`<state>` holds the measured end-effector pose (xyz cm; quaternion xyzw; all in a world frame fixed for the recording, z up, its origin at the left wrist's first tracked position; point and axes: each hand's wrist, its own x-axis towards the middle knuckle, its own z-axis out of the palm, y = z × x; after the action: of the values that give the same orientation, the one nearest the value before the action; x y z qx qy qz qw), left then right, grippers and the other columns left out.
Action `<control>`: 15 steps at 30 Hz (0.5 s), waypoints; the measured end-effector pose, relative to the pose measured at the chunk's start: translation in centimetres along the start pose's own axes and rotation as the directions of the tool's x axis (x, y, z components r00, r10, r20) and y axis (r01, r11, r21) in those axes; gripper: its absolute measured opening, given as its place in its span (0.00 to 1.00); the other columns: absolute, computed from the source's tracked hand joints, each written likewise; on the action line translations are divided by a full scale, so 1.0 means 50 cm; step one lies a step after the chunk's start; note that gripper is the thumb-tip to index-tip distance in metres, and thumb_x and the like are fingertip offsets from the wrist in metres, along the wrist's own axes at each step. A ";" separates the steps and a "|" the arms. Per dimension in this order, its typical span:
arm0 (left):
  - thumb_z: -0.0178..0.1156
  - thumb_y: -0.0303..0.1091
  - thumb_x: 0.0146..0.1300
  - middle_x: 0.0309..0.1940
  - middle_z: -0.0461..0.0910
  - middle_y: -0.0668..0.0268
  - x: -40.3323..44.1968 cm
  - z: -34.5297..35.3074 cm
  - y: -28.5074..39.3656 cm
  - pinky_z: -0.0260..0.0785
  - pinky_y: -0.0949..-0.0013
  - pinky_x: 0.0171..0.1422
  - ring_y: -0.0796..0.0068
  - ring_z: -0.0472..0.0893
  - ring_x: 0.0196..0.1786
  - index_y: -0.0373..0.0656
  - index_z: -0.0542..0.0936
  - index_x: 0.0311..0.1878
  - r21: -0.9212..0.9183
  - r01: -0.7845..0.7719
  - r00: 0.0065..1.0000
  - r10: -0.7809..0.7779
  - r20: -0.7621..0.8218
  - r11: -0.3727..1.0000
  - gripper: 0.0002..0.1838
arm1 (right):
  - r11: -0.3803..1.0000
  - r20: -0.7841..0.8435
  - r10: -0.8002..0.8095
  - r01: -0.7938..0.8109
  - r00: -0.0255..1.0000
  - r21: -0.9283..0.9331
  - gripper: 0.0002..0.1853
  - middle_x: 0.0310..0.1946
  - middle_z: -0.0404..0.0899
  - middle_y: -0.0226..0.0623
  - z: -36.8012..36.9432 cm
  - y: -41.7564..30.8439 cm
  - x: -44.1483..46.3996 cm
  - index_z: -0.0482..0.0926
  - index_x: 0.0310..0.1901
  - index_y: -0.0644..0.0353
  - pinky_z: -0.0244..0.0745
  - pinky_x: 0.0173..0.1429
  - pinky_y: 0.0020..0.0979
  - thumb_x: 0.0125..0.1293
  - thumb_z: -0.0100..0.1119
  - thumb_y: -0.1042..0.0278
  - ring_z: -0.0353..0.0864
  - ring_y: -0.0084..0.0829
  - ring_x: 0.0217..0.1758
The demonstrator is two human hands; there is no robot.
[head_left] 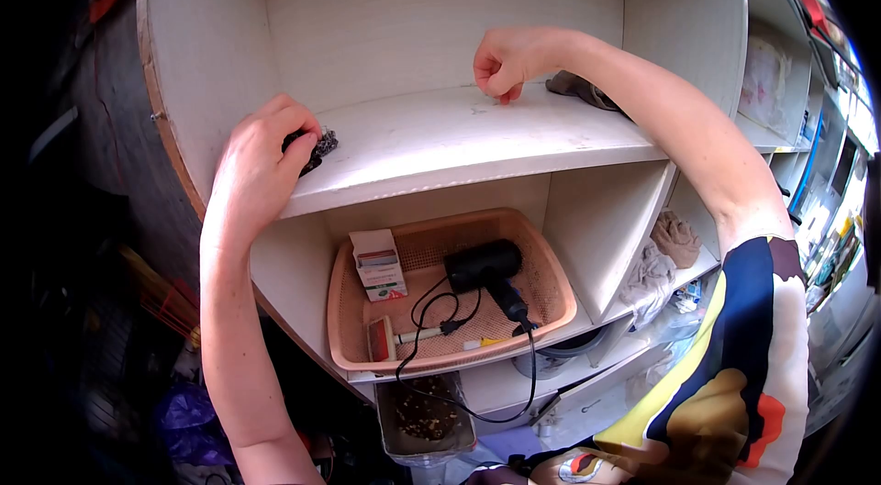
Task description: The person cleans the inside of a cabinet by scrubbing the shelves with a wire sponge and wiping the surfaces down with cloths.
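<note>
At the left end of the white shelf (413,141), my left hand (262,150) is closed around a black, speckled crumpled bunch (323,151) that looks like mesh or scouring wool. Part of that bunch is hidden by my fingers. My right hand (514,63) is over the same shelf, farther back, fingers curled together and their tips down at the surface. Whether anything is pinched in them cannot be seen. Just right of it, partly behind my forearm, lies a dark crumpled cloth (578,89).
Below, a peach plastic basket (344,301) holds a black hair dryer (482,265) with its cord hanging over the rim, an opened small box (378,278) and a brush (381,338). Lower sits a tray of dark bits (427,416). Crumpled cloths (674,242) fill a right compartment.
</note>
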<state>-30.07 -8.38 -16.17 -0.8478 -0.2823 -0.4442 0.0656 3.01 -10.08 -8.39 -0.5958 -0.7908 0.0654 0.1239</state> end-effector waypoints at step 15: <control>0.55 0.24 0.62 0.37 0.78 0.57 -0.001 -0.001 0.001 0.69 0.66 0.50 0.59 0.77 0.40 0.33 0.77 0.39 0.009 -0.016 1.000 0.016 0.003 1.000 0.05 | 0.992 0.056 0.005 0.002 0.998 -0.130 0.04 0.26 0.83 0.37 0.018 -0.080 -0.015 0.82 0.29 0.69 0.80 0.37 0.28 0.54 0.63 0.77 0.85 0.27 0.31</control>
<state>-30.12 -8.46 -16.16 -0.8503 -0.2775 -0.4412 0.0728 -0.73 -11.86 -8.34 -0.6012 -0.7961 0.0305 0.0626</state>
